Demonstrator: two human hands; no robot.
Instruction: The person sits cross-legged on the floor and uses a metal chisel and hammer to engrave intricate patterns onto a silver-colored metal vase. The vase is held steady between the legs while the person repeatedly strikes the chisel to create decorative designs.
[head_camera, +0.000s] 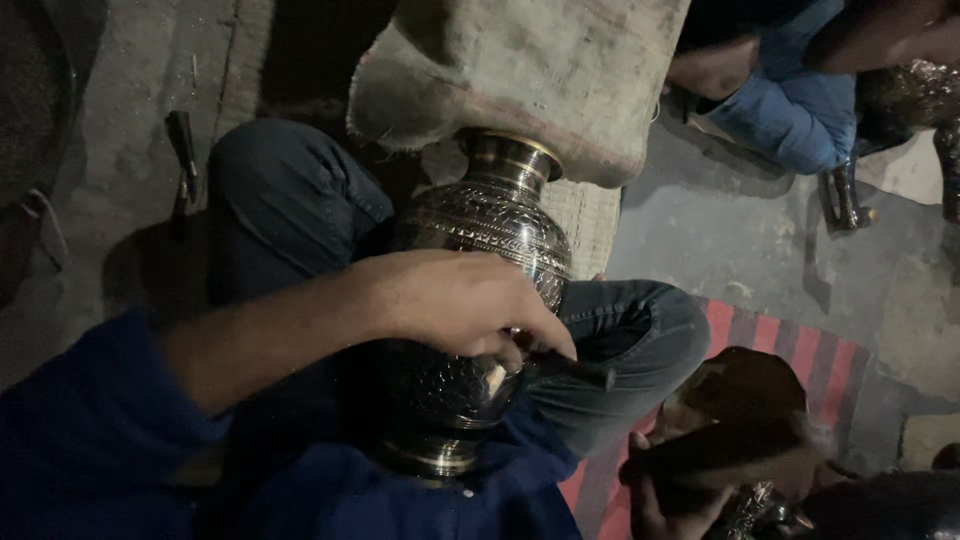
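Observation:
An engraved metal vase (490, 230) lies across my lap between my jeans-clad knees, its neck pointing away under a burlap sack (530, 70). My left hand (465, 300), on a blue-sleeved arm, rests on the vase's belly and pinches a thin dark tool (575, 368) whose tip points right. At the bottom edge my right hand (645, 495) is only partly visible, its fingers wrapped around a dark brown mallet-like block (740, 425). That hand stays apart from the vase.
A red striped mat (810, 345) lies on the concrete floor at right. Another person in blue trousers (790, 105) sits at top right beside a shiny metal vessel (915, 95). Dark tools lie on the floor (182, 150) (845, 195).

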